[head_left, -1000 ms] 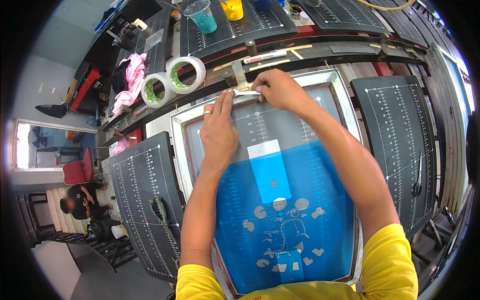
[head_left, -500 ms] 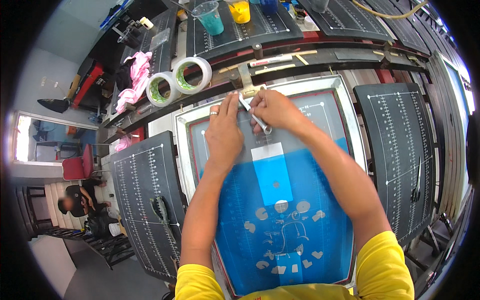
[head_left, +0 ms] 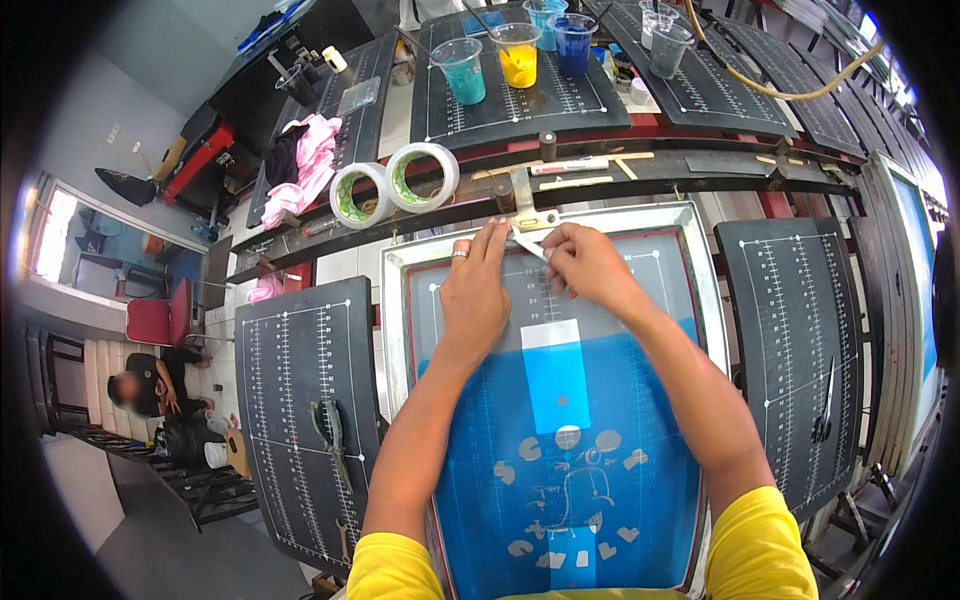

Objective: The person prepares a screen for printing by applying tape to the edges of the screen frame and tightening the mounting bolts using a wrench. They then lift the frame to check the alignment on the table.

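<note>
A blue silk-screen frame (head_left: 700, 262) with a pale metal rim lies before me, a metal clamp (head_left: 526, 205) at its far edge. Pinched in my right hand (head_left: 590, 268) is a silver wrench (head_left: 528, 242), slanting over the far rim with its tip near the clamp's lower part. Its other end is hidden by my fingers. My left hand (head_left: 473, 300) lies over the far left part of the screen, fingers stretched together and tips by the clamp and wrench tip. A white strip (head_left: 549, 335) and cut-out shapes show on the blue mesh below my hands.
Black printing boards flank the frame left (head_left: 300, 420) and right (head_left: 795, 350), with scissors (head_left: 823, 420) on the right one. Two tape rolls (head_left: 424, 178) stand on the far rail. Cups of teal (head_left: 464, 80), yellow (head_left: 518, 62) and blue ink stand beyond. A person (head_left: 165, 385) sits far left.
The wrench has swung from a steep slant to a shallower one as my right hand moved with it. My left hand stays near the clamp. The whole view has shifted, showing more of the far side.
</note>
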The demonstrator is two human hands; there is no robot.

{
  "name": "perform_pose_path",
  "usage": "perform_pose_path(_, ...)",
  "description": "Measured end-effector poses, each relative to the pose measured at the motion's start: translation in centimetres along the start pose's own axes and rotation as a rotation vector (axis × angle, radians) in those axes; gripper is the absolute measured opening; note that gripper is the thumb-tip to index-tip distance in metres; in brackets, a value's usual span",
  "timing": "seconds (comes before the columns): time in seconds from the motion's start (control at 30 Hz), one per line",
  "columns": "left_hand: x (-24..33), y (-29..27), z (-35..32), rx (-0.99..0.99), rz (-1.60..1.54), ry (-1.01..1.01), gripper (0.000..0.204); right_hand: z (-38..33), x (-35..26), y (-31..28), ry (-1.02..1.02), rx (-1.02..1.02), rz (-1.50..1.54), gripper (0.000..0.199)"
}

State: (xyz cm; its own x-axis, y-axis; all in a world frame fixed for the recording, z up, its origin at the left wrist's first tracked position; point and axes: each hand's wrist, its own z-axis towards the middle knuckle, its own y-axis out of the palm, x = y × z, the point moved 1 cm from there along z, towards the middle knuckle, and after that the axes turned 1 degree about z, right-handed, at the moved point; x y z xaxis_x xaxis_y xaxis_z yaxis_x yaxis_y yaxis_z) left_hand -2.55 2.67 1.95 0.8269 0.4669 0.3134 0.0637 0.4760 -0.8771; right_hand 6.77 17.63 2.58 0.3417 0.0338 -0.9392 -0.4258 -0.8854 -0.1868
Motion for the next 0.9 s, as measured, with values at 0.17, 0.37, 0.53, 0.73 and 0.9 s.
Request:
perform_pose_path(0.17,0.4,0.3,0.1,0.015,0.017,0.005,0.058,2.0,1.6,-2.0,-0.179,0.106,-0.246,0.017)
perform_pose_path(0.37,0.0,0.5,0.0,0.037,-0.021,-0.008,0.057,3.3,-0.1,-2.7,-0.271,0.076,-0.411,0.017)
perform_pose_path(0.53,0.1,0.2,0.0,0.026,0.009,0.017,0.061,4.9,-1.4,-3.4,-0.235,-0.010,-0.408,0.015)
perform_pose_path(0.73,-0.1,0.3,0.0,-0.010,0.032,-0.016,0.059,7.0,-2.9,-4.2,-0.217,-0.146,-0.438,0.013)
perform_pose_path(0.9,0.1,0.3,0.1,-0.026,0.039,-0.029,0.058,8.2,-2.9,-4.6,-0.234,-0.218,-0.418,0.012)
